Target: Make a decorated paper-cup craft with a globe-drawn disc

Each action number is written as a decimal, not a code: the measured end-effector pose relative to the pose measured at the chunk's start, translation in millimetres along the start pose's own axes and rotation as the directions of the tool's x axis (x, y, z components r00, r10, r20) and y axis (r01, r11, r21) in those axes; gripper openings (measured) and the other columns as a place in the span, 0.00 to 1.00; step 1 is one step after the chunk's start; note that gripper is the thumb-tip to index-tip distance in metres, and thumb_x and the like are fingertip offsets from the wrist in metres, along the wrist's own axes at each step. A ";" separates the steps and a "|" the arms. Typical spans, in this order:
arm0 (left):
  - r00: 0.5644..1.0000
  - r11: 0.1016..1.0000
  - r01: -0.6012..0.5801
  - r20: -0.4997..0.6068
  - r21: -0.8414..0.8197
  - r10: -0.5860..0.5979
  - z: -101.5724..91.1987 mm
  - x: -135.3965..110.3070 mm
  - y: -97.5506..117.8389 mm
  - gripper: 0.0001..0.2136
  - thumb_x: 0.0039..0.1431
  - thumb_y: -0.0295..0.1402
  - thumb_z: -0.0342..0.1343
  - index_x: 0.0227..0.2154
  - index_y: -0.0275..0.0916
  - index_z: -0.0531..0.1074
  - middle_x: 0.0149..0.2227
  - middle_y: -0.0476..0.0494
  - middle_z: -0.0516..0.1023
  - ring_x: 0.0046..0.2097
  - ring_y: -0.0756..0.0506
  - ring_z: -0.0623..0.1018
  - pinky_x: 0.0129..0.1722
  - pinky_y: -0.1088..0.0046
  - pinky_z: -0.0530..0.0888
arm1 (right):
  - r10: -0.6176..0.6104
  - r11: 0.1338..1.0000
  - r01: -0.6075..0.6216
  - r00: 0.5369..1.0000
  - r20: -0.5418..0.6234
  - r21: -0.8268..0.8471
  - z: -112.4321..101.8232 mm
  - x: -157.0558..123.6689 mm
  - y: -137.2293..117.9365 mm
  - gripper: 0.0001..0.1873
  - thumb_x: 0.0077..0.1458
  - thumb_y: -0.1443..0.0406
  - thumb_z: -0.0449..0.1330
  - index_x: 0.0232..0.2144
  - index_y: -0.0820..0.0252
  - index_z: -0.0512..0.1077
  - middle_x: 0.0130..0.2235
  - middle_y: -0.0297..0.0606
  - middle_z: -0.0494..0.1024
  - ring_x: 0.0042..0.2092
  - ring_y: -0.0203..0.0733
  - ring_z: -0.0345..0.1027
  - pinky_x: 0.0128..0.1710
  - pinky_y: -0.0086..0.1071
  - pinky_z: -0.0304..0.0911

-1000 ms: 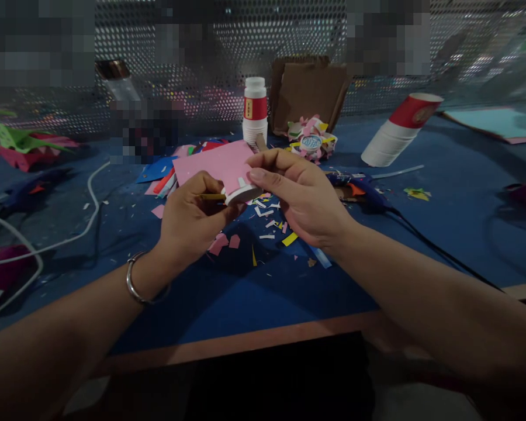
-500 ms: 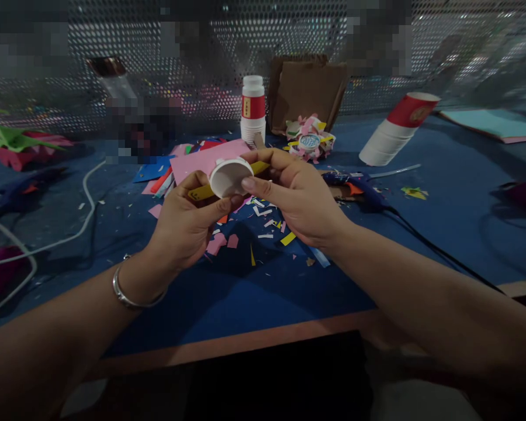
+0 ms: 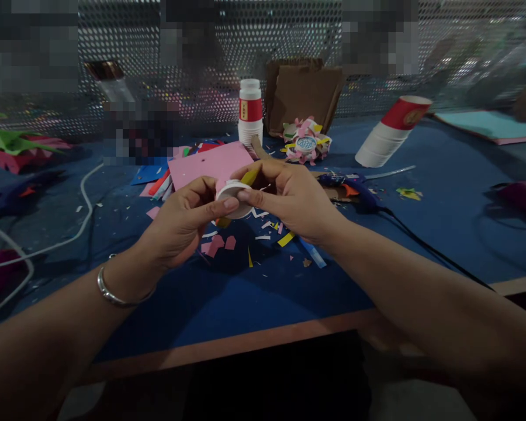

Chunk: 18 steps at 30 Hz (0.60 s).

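As the left hand [image 3: 175,222] and right hand [image 3: 298,199] pinch a tilted white disc [image 3: 235,206] backed by a yellow strip [image 3: 250,176] above a blue table [image 3: 245,304], nested cups [image 3: 250,111] stand in two stacks beyond.

Between left grip [image 3: 182,213] and right grip [image 3: 296,196], the disc [image 3: 228,190] looks smooth and matt white, paper or plastic; the strip [image 3: 249,177] behind it looks like flat yellow paper. Just beyond the grip lies a sheet [image 3: 201,166] of smooth pink card; farther off, a board [image 3: 307,96] of rough brown cardboard and a mesh [image 3: 254,41] of perforated metal. Right of the grip, the glue gun [image 3: 367,197] appears plastic. The bangle [image 3: 109,294] below left grip is glossy metal.
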<state>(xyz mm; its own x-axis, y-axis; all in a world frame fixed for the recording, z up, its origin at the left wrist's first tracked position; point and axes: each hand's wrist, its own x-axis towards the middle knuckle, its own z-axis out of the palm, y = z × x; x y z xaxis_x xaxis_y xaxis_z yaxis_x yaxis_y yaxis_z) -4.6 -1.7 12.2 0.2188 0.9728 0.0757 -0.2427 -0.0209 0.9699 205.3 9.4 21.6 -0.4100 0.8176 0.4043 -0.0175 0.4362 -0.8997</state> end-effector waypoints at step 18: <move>0.994 0.981 -0.102 0.043 0.166 0.096 -8.4 3.0 4.4 0.19 0.40 0.37 0.84 0.29 0.42 0.78 0.34 0.49 0.80 0.36 0.48 0.79 0.36 0.72 0.76 | 0.072 0.997 -0.072 0.997 0.018 0.029 -4.4 -2.2 0.0 0.25 0.53 0.49 0.78 0.45 0.56 0.79 0.46 0.39 0.84 0.48 0.44 0.78 0.53 0.42 0.72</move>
<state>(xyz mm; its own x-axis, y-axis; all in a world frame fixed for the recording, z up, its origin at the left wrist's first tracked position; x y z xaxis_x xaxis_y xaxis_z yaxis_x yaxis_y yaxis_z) -13.0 3.1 14.7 0.2345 0.9556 0.1784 -0.1035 -0.1580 0.9820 210.2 9.3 21.4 -0.4268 0.8398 0.3356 -0.0138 0.3650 -0.9309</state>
